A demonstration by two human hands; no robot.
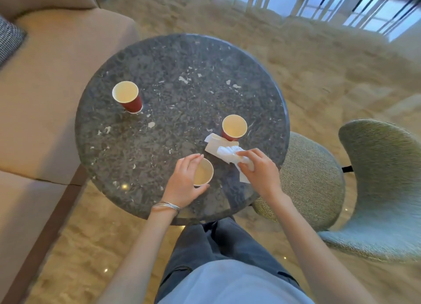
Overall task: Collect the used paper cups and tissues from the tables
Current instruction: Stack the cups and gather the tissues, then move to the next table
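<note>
The left hand point(184, 180) is cupping the near cup point(203, 172) at 6 o'clock on the round worktop point(159, 60), fingers curled round its side, probably so it can be lifted upright. The right hand point(259, 169) is closing on the crumpled tissues point(224, 150) at 4 o'clock, bunching them into one grab. Two more cups are waiting: one point(234, 127) touching the tissues, another point(127, 96) well apart at 9 o'clock.
</note>
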